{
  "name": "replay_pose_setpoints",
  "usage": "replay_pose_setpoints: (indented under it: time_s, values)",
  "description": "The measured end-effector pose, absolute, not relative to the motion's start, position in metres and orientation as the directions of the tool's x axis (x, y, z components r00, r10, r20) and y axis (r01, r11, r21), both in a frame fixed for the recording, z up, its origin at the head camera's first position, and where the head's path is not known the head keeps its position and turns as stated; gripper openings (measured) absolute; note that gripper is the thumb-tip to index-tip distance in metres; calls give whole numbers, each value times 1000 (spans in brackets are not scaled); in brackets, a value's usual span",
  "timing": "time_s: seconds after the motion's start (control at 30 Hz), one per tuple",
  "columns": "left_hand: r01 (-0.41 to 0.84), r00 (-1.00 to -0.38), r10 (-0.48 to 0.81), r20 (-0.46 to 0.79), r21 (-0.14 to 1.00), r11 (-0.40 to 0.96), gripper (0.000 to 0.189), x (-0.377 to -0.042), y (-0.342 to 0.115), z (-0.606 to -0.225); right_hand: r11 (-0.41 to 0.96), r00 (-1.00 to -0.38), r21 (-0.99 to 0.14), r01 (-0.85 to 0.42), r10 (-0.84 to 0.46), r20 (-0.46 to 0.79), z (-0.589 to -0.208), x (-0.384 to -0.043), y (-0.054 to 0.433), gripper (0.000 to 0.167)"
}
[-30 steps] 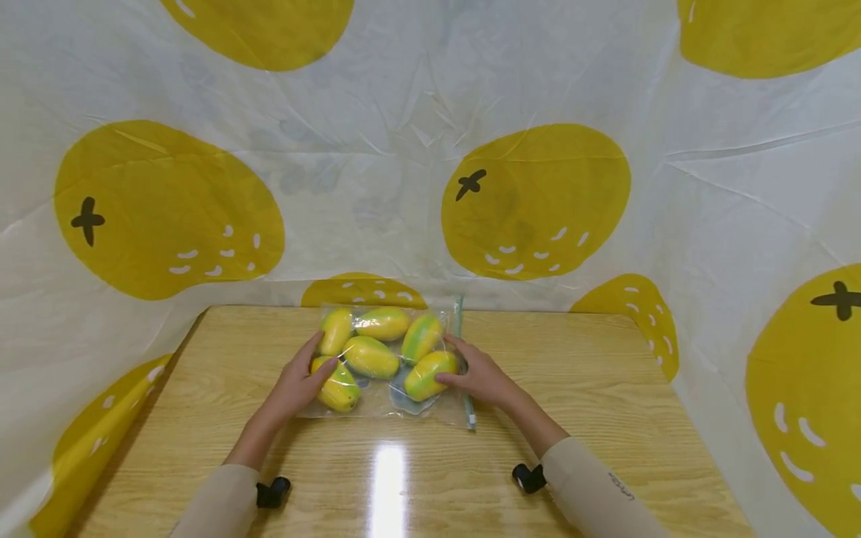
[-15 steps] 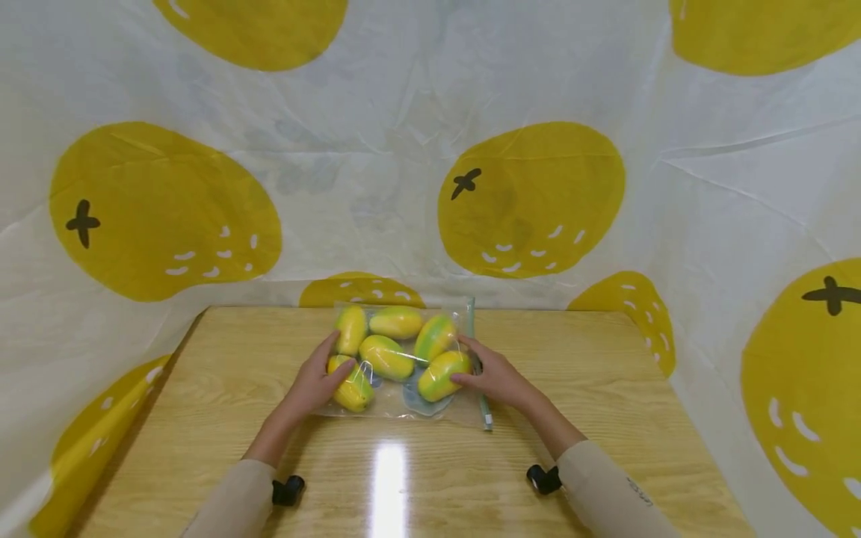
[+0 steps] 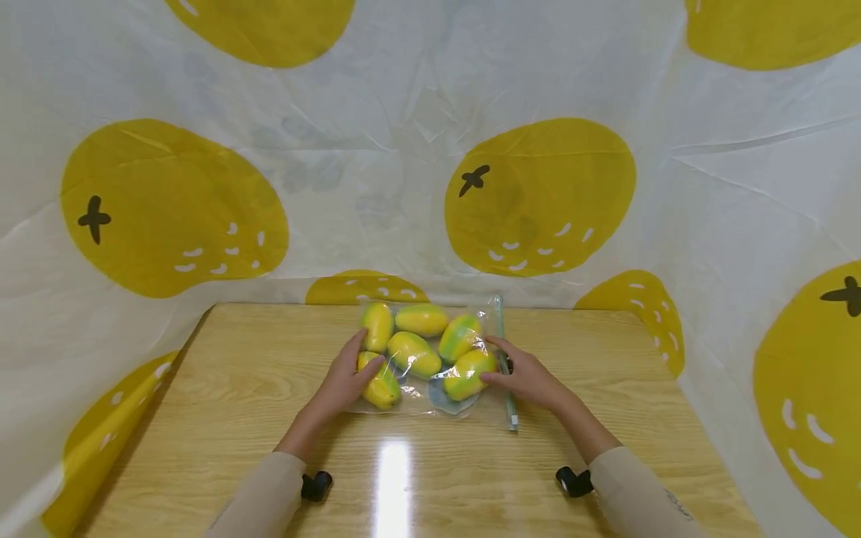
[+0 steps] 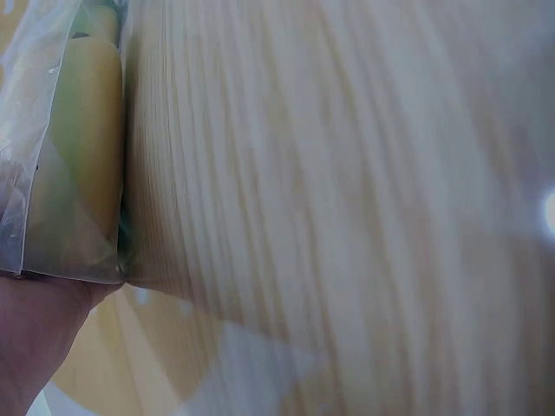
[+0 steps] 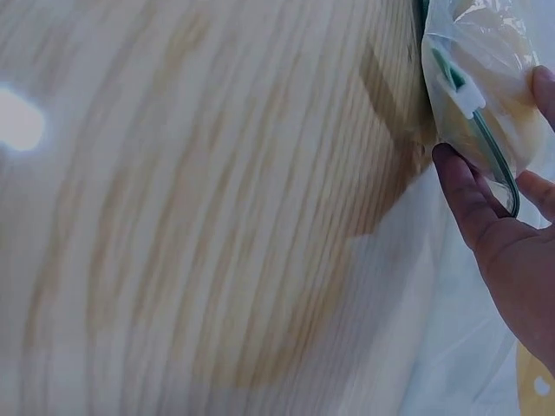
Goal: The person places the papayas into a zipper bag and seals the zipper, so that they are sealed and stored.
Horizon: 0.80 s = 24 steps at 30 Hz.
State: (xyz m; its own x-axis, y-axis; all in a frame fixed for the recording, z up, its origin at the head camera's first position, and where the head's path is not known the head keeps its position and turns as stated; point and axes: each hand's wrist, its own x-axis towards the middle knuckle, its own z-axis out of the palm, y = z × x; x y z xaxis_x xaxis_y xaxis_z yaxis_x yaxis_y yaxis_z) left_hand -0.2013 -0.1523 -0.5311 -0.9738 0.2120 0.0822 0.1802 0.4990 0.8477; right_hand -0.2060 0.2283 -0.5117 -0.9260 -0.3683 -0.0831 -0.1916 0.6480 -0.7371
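A clear zip bag [image 3: 420, 406] holds several yellow-green mangoes [image 3: 414, 354] and lies flat, close over the table, in the head view. My left hand [image 3: 347, 376] grips its left end, thumb across the front-left mango [image 3: 381, 385]. At the zip end, my right hand [image 3: 531, 377] holds the bag with the thumb on another mango [image 3: 468, 375] and fingers reaching underneath. The right wrist view shows those fingertips [image 5: 451, 160] under the bag beside its green zip strip [image 5: 494, 147] and white slider [image 5: 469, 98]. Plastic-covered fruit [image 4: 82, 147] rests against my left hand in the left wrist view.
The wood-grain table [image 3: 255, 366] runs back to a pale curtain [image 3: 377, 217] printed with big yellow fruit, which also hangs at both sides. Black wrist cameras [image 3: 316, 486] sit at both sleeves. A bright light reflection lies on the front of the table.
Both hands have slid the bag of mangoes steadily to the right along the table. Their grip on its two ends looks the same.
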Motion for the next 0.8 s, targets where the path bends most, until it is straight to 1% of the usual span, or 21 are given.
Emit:
replay_pose_setpoints:
  time_s: [0.2, 0.37, 0.57, 0.8]
  values:
    - [171, -975, 209, 74, 853, 494, 77, -199, -135, -533, 679, -931, -709, -192, -353, -87, -510, -206, 244, 80]
    - [182, -974, 212, 83, 845, 503, 77, -200, -125, -533, 681, -938, -709, -181, -337, -84, -511, -207, 252, 81]
    - [172, -975, 214, 67, 836, 521, 75, -207, -118, -531, 669, -944, -724, -168, -322, -78, -511, -210, 257, 81]
    - [189, -969, 235, 76, 842, 505, 74, -214, -115, -528, 680, -949, -719, -143, -300, -95, -508, -213, 260, 83]
